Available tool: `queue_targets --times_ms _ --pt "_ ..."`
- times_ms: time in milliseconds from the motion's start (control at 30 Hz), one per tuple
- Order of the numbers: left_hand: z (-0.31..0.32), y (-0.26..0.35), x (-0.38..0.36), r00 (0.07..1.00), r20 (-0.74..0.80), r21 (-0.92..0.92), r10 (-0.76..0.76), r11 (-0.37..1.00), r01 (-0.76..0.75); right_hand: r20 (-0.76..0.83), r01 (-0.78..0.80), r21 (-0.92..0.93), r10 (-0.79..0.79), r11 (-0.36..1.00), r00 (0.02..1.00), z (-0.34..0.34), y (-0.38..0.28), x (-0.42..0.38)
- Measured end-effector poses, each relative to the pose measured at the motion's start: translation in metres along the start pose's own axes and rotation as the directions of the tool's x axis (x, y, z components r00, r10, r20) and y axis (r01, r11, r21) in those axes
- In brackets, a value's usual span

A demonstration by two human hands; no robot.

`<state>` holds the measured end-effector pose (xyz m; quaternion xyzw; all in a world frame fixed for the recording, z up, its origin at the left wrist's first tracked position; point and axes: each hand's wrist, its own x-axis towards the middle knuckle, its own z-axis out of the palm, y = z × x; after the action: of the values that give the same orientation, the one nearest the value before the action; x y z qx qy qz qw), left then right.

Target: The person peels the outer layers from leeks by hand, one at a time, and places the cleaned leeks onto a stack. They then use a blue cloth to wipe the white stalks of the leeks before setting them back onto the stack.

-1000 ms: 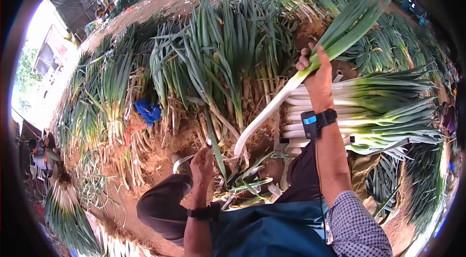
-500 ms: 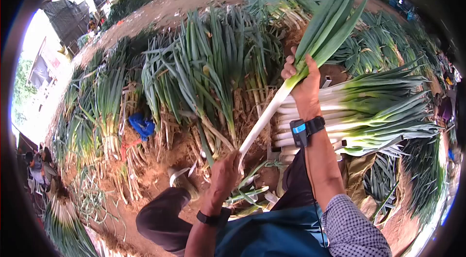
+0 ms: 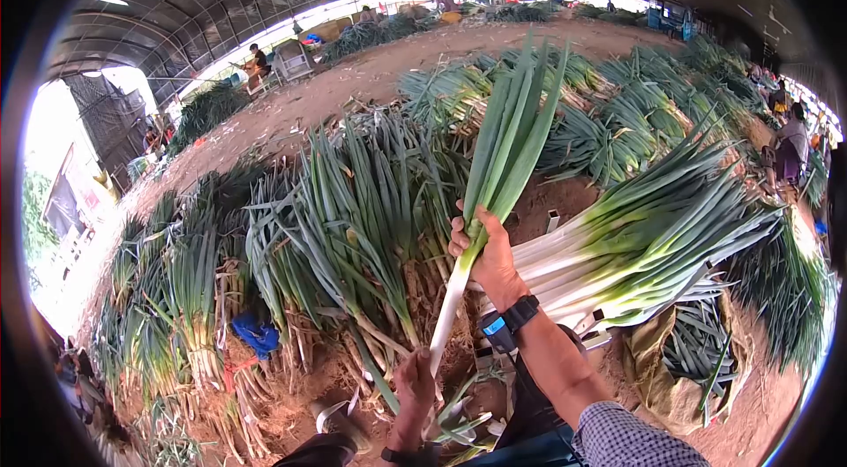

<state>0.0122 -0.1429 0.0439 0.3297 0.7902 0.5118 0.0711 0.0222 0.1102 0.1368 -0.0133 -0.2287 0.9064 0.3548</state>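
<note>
One long leek [image 3: 453,308] with a white stalk and green leaves stands slanted before me. My right hand [image 3: 490,257] is wrapped round it where the white turns green. Down at the root end, my left hand [image 3: 415,383] is closed on the stalk's lower tip. To the right of my right hand lies a pile of cleaned leeks [image 3: 609,255], white ends towards me, on a low metal frame [image 3: 595,339]. Untrimmed leeks with brown roots [image 3: 353,220] stand bunched to the left.
A blue cloth [image 3: 256,335] lies among the left bunches. An open sack [image 3: 657,370] with green leaves is at the right. More leek heaps [image 3: 609,132] lie beyond. People sit at the far left [image 3: 258,61] and right [image 3: 791,145].
The view has tilted up, showing more of the roof and far ground. Both hands and the held leek appear lower, and the leek stands more upright.
</note>
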Motion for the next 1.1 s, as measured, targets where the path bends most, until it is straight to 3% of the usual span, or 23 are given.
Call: queue_targets --times_ms 100,133,167,200,233,333,400,433,533,633,667,833,1033,1100 --pt "0.002 -0.007 0.004 1.000 0.012 0.019 0.029 0.999 -0.029 0.027 -0.032 -0.003 0.033 0.999 0.999 -0.001 0.001 0.001" --pt "0.003 -0.008 0.009 0.999 0.027 -0.077 -0.044 0.996 0.046 0.040 -0.059 -0.016 0.059 0.998 0.997 0.003 -0.002 -0.002" --pt "0.005 -0.013 0.004 0.963 0.112 -0.318 -0.243 0.910 0.267 -0.014 -0.023 -0.081 0.022 0.996 1.000 0.004 -0.001 -0.003" --pt "0.000 -0.021 0.005 0.946 0.121 -0.368 -0.301 0.872 0.325 -0.006 -0.061 -0.033 0.061 0.998 0.998 -0.004 0.000 0.002" --pt "-0.003 -0.030 0.007 0.931 0.172 -0.542 -0.324 0.758 0.363 0.051 -0.043 -0.038 0.045 0.998 0.998 -0.007 -0.001 0.003" --pt "-0.001 -0.043 0.001 0.976 -0.039 -0.565 -0.212 0.811 0.154 0.041 0.002 -0.044 0.000 0.999 0.999 -0.013 -0.003 0.010" --pt "-0.013 -0.033 -0.005 0.998 -0.035 -0.205 -0.051 0.978 0.043 0.044 0.039 -0.088 -0.036 0.995 0.998 -0.016 -0.004 0.014" --pt "-0.019 -0.018 -0.006 1.000 -0.003 -0.015 0.025 1.000 -0.025 0.050 0.040 -0.094 -0.035 0.995 0.998 -0.015 -0.004 0.014" --pt "-0.021 -0.001 -0.003 0.999 0.054 0.126 0.007 0.992 -0.014 0.059 0.044 -0.118 -0.038 0.992 0.998 -0.012 -0.001 0.011" --pt "-0.016 -0.014 0.000 0.980 0.091 0.273 0.175 0.942 -0.193 0.048 0.047 -0.129 -0.041 0.991 0.998 -0.005 0.006 0.005" --pt "-0.015 -0.017 0.001 0.977 0.132 0.312 0.167 0.929 -0.201 0.053 0.042 -0.136 -0.035 0.990 0.998 -0.003 0.007 0.004" --pt "-0.010 -0.016 0.005 0.960 0.262 0.448 0.102 0.868 -0.215 0.076 0.047 -0.178 -0.034 0.983 0.997 0.003 0.011 -0.001" --pt "-0.004 -0.033 0.007 0.974 0.081 0.311 0.210 0.923 -0.225 0.133 -0.010 -0.161 0.032 0.987 0.991 0.005 0.006 0.000" --pt "-0.001 -0.048 0.005 0.979 0.002 0.320 0.204 0.928 -0.194 0.086 -0.023 -0.181 0.039 0.983 0.996 0.008 0.006 -0.001"
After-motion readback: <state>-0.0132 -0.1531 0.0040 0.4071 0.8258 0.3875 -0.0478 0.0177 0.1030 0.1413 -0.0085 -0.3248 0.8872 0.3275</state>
